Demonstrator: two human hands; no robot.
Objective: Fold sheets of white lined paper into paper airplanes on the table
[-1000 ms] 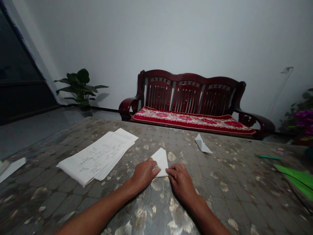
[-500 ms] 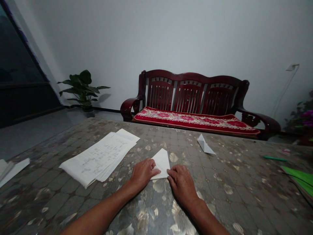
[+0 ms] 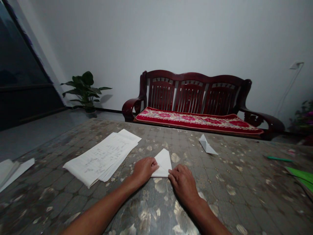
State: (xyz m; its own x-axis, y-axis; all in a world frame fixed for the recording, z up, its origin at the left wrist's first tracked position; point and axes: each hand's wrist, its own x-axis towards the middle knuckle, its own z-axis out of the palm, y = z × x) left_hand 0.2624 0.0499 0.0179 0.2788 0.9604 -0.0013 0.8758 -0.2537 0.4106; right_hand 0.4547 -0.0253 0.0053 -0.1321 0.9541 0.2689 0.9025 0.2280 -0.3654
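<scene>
A folded sheet of white paper (image 3: 163, 162) lies on the patterned tabletop between my hands, its narrow end pointing away from me. My left hand (image 3: 144, 168) is closed at the paper's left edge, with thumb and curled fingers against it. At the lower right corner, my right hand (image 3: 182, 179) pinches the paper between thumb and fingers. Part of the paper's left side is hidden under my left hand. Farther off to the right sits a small folded paper shape (image 3: 207, 146), touched by neither hand.
A stack of written sheets (image 3: 102, 156) lies left of my hands, with more white paper (image 3: 14, 171) at the far left. On the right are a green pen (image 3: 279, 159) and a bright green item (image 3: 300, 175). A wooden bench (image 3: 190, 94) stands beyond the table (image 3: 232, 209).
My left thumb, stretched across the paper before, is now drawn in against the fingers. The right hand keeps its pinch at the corner. The view has shifted slightly.
</scene>
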